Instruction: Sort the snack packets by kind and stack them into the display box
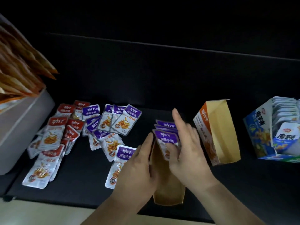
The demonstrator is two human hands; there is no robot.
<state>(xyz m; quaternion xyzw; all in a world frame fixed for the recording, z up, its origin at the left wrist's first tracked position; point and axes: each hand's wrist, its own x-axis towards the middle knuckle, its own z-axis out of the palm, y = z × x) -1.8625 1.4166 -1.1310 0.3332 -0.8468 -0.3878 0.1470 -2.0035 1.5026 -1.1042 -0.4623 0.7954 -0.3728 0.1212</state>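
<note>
Head cam: purple packets sit upright in the box at 6 o'clock, left hand gripping its side, right hand pinching the front packet. Loose ones at 9. I'd square edges before adding more.

I see a dark room with little light. A black table fills most of my view. At seven o'clock a strip of pale floor shows.
</note>
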